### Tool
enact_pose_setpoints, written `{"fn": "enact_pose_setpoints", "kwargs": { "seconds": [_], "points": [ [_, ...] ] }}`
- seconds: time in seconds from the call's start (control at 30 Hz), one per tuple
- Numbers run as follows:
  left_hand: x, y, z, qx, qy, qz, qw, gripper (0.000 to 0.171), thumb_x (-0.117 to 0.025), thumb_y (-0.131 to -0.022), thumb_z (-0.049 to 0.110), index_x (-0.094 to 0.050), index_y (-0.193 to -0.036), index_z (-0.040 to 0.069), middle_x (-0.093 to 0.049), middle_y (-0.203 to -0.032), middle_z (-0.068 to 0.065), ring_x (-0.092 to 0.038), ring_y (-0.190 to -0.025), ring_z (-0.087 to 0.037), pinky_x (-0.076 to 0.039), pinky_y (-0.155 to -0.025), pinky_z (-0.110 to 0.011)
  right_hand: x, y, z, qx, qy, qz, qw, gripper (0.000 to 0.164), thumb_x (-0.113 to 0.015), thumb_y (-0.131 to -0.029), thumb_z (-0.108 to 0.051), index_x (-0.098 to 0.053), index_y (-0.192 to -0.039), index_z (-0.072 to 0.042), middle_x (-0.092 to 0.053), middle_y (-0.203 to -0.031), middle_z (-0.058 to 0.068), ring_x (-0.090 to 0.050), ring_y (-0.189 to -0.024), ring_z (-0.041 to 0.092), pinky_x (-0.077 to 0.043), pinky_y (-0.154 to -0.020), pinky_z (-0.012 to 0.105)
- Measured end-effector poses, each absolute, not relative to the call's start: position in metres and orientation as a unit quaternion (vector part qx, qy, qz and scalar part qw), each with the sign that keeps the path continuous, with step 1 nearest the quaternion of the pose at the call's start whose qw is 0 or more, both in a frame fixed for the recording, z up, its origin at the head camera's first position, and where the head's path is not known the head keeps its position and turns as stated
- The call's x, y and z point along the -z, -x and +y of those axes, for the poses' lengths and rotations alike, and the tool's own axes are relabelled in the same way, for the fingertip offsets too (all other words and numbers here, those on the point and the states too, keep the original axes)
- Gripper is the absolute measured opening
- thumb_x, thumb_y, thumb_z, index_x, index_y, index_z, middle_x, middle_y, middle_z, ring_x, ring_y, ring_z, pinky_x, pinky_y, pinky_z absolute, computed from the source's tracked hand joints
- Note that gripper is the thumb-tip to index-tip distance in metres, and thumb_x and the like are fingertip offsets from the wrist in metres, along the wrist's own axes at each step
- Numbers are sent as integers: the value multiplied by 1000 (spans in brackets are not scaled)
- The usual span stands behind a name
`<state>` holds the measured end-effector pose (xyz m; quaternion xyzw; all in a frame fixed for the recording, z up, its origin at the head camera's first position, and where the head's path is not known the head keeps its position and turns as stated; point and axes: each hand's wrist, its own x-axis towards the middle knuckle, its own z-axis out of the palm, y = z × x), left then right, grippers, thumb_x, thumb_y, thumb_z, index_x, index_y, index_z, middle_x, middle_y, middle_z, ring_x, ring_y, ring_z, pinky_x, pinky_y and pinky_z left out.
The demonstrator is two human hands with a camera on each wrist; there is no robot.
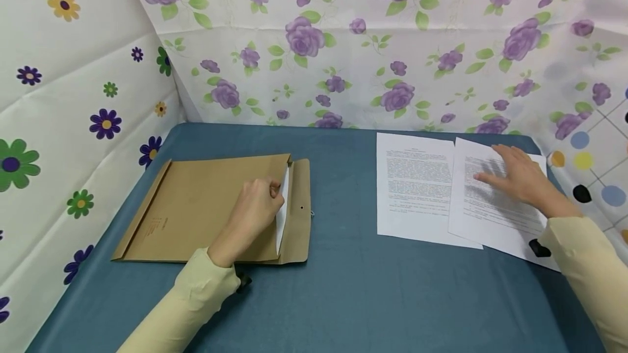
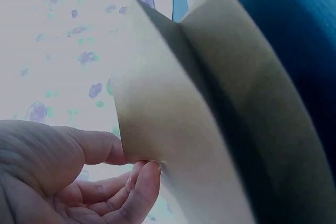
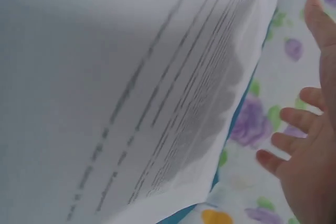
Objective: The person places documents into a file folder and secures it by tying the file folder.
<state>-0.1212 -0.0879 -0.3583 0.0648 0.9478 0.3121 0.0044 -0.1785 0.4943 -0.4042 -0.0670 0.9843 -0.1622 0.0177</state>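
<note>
A brown kraft document envelope lies flat on the left of the table, its flap folded back to the right. White paper shows in its gaping mouth. With thumb and fingers, my left hand pinches the upper edge of that mouth; the left wrist view shows the lifted brown layer between the fingertips. Over the right-hand printed sheet hovers my right hand, fingers spread and holding nothing. Beside it, partly under that sheet, lies another printed sheet.
A blue cloth covers the table. Floral sheeting stands behind it, and daisy-patterned sheeting borders the left side. Dotted sheeting rises at the right edge, close to the printed sheets.
</note>
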Motion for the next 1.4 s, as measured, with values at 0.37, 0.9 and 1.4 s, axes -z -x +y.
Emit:
{"fn": "enact_pose_setpoints", "kwargs": {
  "seconds": [0.37,0.9,1.4],
  "points": [
    [359,120,-87,-318,-59,946,2,31,-59,-90,-5,-72,-117,-8,-65,-79,-9,-45,-53,-13,-36,-51,-26,411,205,522,153,51,986,35,106,-70,-91,-59,-26,-157,11,-24,-155,43,-19,-139,65,-16,-105,80],
    [363,116,-87,-320,-56,946,-4,29,-62,-89,-4,-73,-115,-8,-65,-79,-7,-53,-62,-16,-42,-55,-27,423,212,540,131,28,986,98,112,-59,-95,-65,-11,-157,15,-13,-155,47,-12,-140,67,-11,-104,82],
    [363,120,-92,-316,-49,948,-11,29,-61,-89,-4,-74,-114,-7,-66,-79,-6,-54,-61,-16,-42,-54,-27,425,224,542,94,20,988,118,117,-54,-92,-73,-10,-157,13,-14,-151,51,-13,-134,71,-6,-95,89]
  ]
}}
